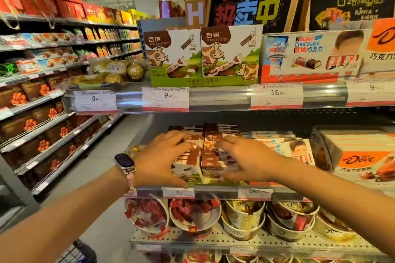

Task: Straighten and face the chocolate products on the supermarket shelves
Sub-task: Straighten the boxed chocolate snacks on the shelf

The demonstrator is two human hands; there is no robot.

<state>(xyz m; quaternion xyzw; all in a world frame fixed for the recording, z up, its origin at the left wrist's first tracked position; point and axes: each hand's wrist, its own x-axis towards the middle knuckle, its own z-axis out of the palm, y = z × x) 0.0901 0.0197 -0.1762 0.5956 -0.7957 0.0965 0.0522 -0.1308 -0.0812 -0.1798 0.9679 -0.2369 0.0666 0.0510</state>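
Chocolate boxes (210, 157), the brown-and-white cow-brand ones, sit stacked in their tray on the middle shelf (215, 191), dead centre of the view and straight ahead of the person at twelve o'clock. Both hands are already on the stack. The left hand (161, 157), with a dark watch (124, 161) on its wrist, comes in from seven o'clock and lies over the left pile, its fingers (177, 136) spread and bent down over the top edge, thumb low against the front face. The right hand (245, 159) comes in from four o'clock and cups the right pile, fingers reaching to about the seam between the two piles, thumb under the lower front corner. Neither hand is clenched or lifting; both look to be loosely clasping the boxes from either side, pressing more than pinching.

The stacks lie flat, their long axis running back into the shelf, short printed ends toward the aisle. The two piles meet at a slight angle, like an open book, so they are not yet square to the shelf lip. As both hands are equally near, I judge the next move to be a squeeze inward and a small pull forward to bring the faces flush.

At three o'clock lie Kinder boxes (297, 148), and further right a Dove carton (359, 156). Tubs (194, 215) of wrapped sweets fill the shelf below.
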